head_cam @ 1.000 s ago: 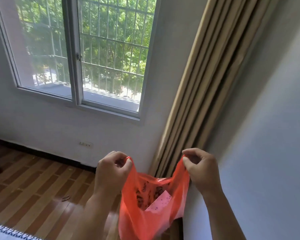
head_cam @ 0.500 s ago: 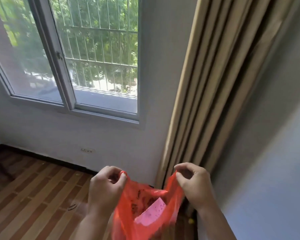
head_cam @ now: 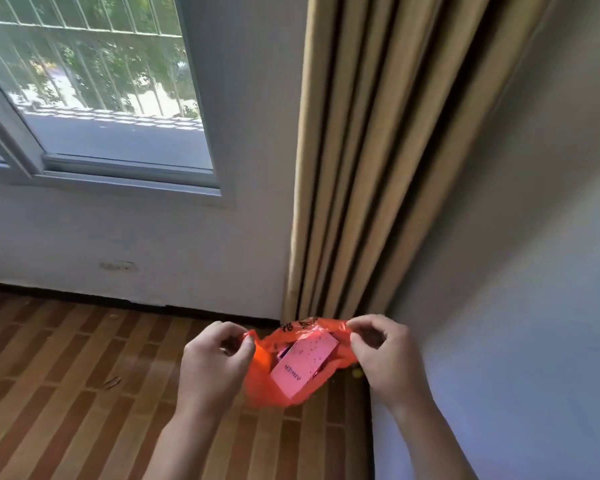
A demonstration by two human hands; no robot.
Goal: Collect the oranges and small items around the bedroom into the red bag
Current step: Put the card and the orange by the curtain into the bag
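Upper left of the frame: a barred window (head_cam: 94, 81) above a white wall. Lower left: striped wood floor (head_cam: 49, 393). Lower centre: the left hand (head_cam: 215, 367), fingers curled, pinches the left rim of the red bag (head_cam: 260, 382). The bag hangs open between both hands, above the floor. A pink box (head_cam: 303, 365) marked ANKER lies tilted inside the bag's mouth. The right hand (head_cam: 385, 355), fingers curled, pinches the right rim. Just beside that hand, a small yellow object (head_cam: 356, 373) lies on the floor. Centre to upper right: a tan curtain (head_cam: 378, 150) hangs in folds beside a grey wall.
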